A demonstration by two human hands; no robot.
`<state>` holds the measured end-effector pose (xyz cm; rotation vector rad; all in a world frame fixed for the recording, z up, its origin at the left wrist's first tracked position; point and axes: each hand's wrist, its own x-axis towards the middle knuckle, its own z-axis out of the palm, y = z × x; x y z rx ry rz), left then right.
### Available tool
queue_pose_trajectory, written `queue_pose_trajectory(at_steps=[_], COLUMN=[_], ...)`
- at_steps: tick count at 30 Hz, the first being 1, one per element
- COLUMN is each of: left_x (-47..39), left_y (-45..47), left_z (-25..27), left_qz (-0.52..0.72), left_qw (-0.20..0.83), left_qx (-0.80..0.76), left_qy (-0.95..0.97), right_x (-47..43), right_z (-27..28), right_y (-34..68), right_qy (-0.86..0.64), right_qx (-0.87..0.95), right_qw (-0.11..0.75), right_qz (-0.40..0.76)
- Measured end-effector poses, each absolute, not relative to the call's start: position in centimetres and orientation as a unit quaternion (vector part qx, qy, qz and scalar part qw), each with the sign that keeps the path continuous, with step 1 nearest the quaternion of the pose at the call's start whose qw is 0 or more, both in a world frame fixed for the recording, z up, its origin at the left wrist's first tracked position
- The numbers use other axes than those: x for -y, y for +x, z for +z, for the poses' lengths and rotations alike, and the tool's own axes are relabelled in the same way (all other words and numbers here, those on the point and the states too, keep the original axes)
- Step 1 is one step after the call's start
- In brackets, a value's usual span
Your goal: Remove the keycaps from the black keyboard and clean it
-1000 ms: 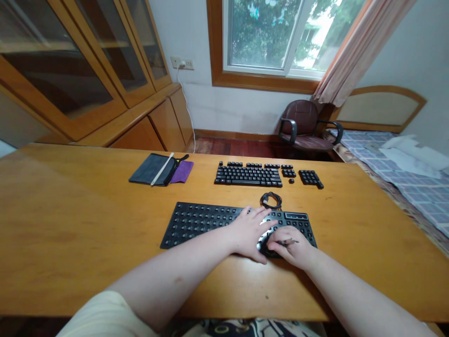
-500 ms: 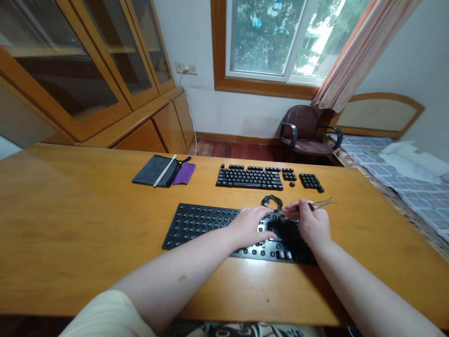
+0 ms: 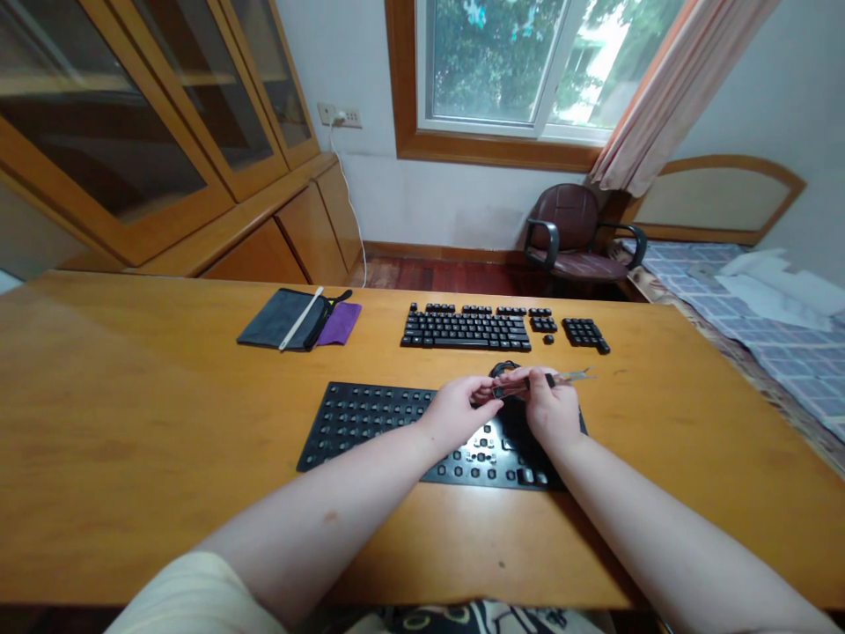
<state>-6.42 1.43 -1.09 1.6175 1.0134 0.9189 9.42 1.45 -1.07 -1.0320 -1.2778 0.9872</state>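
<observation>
A black keyboard (image 3: 379,414) lies on the wooden desk, most of its switches bare, with a few keycaps (image 3: 533,476) still on near its front right. Above its right half, my right hand (image 3: 553,412) grips a wire keycap puller (image 3: 576,376) with a dark middle; one wire end points right. My left hand (image 3: 462,409) meets the puller's other end, finger and thumb closed on a small black keycap (image 3: 498,392). Partly hidden behind my hands is a coiled black cable (image 3: 505,367).
Removed keycaps stand in keyboard order at the desk's (image 3: 165,423) far side: a main block (image 3: 466,333), a small cluster (image 3: 543,325) and a number-pad group (image 3: 584,333). Left of them lie a grey pouch (image 3: 270,321), a white stick (image 3: 301,319) and a purple cloth (image 3: 340,324).
My hands have come together. The right one moved left with the puller, and my left fingers, spread before, now pinch a keycap at its end. The view has shifted slightly.
</observation>
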Motion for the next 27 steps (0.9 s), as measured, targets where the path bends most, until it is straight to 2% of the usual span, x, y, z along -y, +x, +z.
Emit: queue_pose_trajectory(at_steps=[7,14,21,27], left_x=[-1.56,-1.65,-2.07,-1.95], left_y=[-6.58,-6.93,-6.52,-6.55], left_z=[-1.0,-0.83,-1.41,-1.15], left_qz=[0.399,0.416,0.508,0.526], left_qw=[0.472,0.442,0.556,0.554], left_qx=[-0.425,-0.434,-0.388,-0.39], left_qy=[0.661,0.665,0.532,0.514], right_x=[-1.57,-1.59,-1.66,-1.61], right_z=[-1.26,-0.86,-0.46,-0.28], right_y=[9.58,9.81,9.6,9.47], right_qy=[-0.421,-0.436,-0.464,-0.462], right_qx=[0.576,0.562,0.686,0.719], right_qw=[0.577,0.66,0.52,0.465], right_qz=[0.397,0.243,0.207,0.229])
